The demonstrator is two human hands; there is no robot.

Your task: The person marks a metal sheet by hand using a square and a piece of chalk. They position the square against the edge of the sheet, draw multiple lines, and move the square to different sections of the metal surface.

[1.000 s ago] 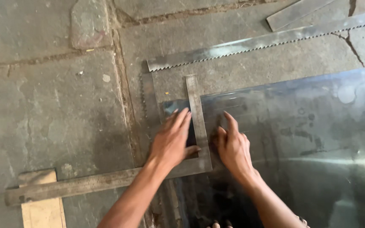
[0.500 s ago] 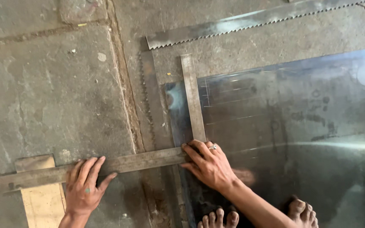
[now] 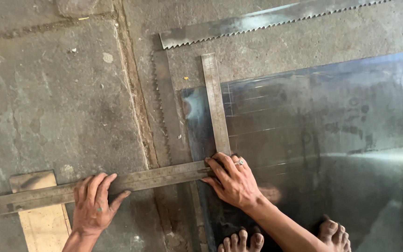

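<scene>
Rough grey stone floor slabs [image 3: 47,107], split by a dirt-filled joint, lay under everything. On the right rested a large shiny metal sheet [image 3: 323,140], its right and near edges cut off by the frame. A worn L-shaped steel square [image 3: 164,175] sat with one arm running far along the sheet's left edge and the other reaching left across the floor, over a pale wooden board [image 3: 40,228] cut off at the near edge. The left hand [image 3: 94,205] pressed flat, fingers spread, on the long arm; the right hand [image 3: 232,179], a ring on one finger, pressed down on the corner, hiding it. Two toothed saw blades [image 3: 257,21] lay farther off. Bare toes [image 3: 243,241] showed nearest, partly cut off.
</scene>
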